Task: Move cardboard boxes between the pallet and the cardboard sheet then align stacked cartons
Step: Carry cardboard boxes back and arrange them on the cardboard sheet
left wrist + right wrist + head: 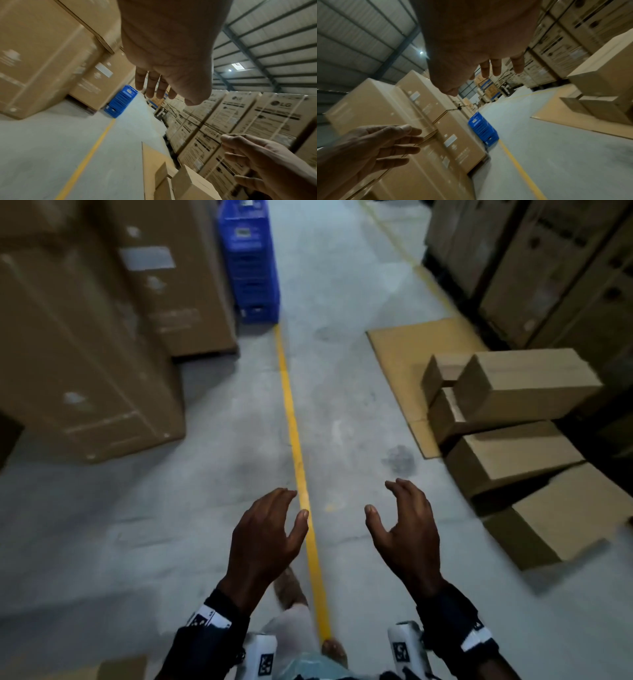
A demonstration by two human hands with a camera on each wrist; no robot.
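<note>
left hand [265, 537] fingers loosely curled, spread, empty | right hand [409, 530] same, above grey floor [205, 508] | plain brown cardboard boxes [520, 392] stacked right on flat cardboard sheet [404, 350], nearest cut off, blurred | pallet not visible

The small boxes [524, 386] are plain brown corrugated cardboard, matt and unprinted, and the flat cardboard sheet [407, 354] under them is the same dull stock with a fold crease. The tall cartons [85, 347] on the left have a smoother, faintly sheeny brown face with white paper labels. The floor [342, 285] is grey concrete, smooth but scuffed, with a painted yellow line [294, 440]. The crates [250, 261] are glossy blue moulded plastic. The roof [274, 40] looks like ribbed sheet metal.
</note>
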